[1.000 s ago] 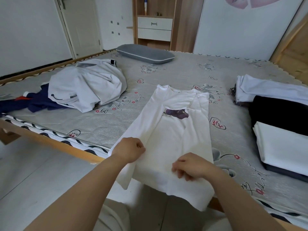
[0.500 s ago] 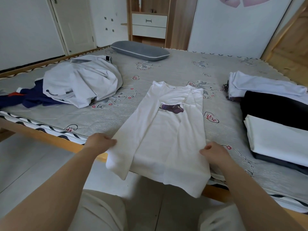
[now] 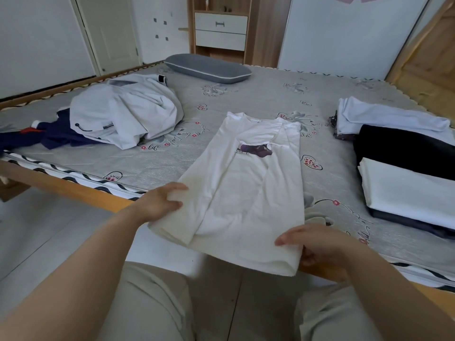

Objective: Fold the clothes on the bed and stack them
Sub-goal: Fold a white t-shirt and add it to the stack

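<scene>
Both hands, left hand (image 3: 161, 204) and right hand (image 3: 317, 243), have lifted the white T-shirt's (image 3: 248, 188) hem at the bed's (image 3: 246, 94) near edge, gripping its corners, probably to fold it upward toward the collar.

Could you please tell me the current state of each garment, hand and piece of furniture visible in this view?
White T-shirt: sides folded in, hem held off the bed.
Left hand: grips the hem's left corner.
Right hand: grips the hem's right corner.
Pale jacket: crumpled, unfolded.
Navy garment: crumpled, partly under the jacket.
Clothes stack: folded, on the bed's right.
Drawers: closed.
</scene>
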